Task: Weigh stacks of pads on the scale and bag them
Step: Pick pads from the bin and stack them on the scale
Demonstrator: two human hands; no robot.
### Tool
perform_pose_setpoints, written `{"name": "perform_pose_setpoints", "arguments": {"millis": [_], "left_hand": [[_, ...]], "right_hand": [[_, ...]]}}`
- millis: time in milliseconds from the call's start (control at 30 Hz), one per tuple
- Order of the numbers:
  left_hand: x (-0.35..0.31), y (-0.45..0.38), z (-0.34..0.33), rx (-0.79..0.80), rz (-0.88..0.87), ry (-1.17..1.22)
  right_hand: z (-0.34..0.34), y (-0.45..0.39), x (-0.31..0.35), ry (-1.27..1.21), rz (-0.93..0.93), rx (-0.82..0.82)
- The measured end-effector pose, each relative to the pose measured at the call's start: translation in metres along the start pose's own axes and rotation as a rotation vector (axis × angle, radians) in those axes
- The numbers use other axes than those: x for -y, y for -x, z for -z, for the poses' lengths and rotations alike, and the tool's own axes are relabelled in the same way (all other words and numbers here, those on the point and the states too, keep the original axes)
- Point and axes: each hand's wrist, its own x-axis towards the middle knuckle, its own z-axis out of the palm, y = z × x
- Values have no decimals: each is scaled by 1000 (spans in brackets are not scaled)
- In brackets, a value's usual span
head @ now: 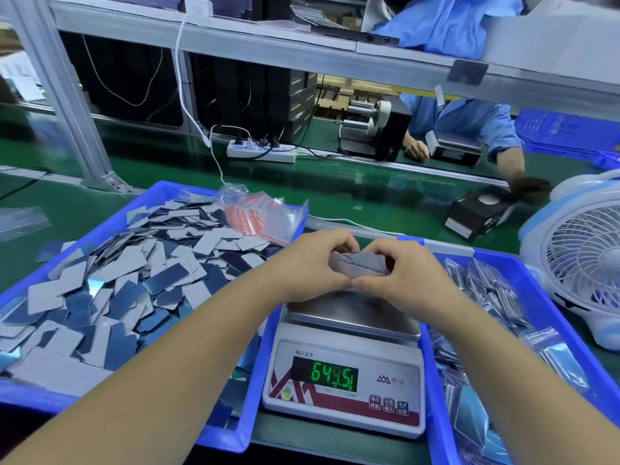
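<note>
One head-worn wide-angle view — looking forward and down, close over the scale [344, 374]. The green bench [335, 189] stretches beyond.

green bench [335, 193] has two blue trays [100, 229] [523, 276], a scale [342, 374], fan [580, 260] and power strip [261, 152] sitting on it

Colour-wise it's mostly blue and green here: two bright blue trays, the left tray [100, 229] full of loose pads [134, 273] that are either pale grey or dark navy with a shiny teal glint, and the right tray [553, 303] holding silvery clear-bagged ones, all sitting on a dark green bench [335, 186]. The scale [345, 380] is white with a steel-grey pan, a red and white angular pattern along the front, red buttons and glowing green digits on a black display. Also a pile of clear bags [255, 213] with red-orange zip strips, a white and light blue fan [577, 260], and the stack [362, 261] between the hands is light grey.
</note>
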Motion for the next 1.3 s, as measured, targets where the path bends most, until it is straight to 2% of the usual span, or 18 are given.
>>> {"name": "perform_pose_setpoints", "arguments": {"millis": [100, 267, 367, 500, 600, 733, 800, 1000, 1300], "left_hand": [[3, 1, -7, 71, 33, -159], [-4, 2, -17, 130, 90, -199], [-7, 2, -16, 83, 22, -90], [-1, 3, -15, 86, 31, -153], [5, 3, -15, 66, 14, -99], [18, 2, -9, -123, 45, 75], [24, 2, -4, -169, 68, 105], [26, 3, 4, -164, 80, 113], [25, 6, 3, -172, 94, 92]], "right_hand": [[-10, 1, -6, 45, -30, 21], [-15, 2, -7, 53, 2, -12], [-15, 3, -5, 6, 42, -93], [-18, 2, -6, 38, 30, -3], [-20, 2, -9, -1, 31, -21], [-21, 3, -12, -34, 15, -55], [-19, 4, -13, -46, 7, -60], [-16, 5, -15, -55, 2, -20], [-16, 5, -18, -64, -6, -44]]}}
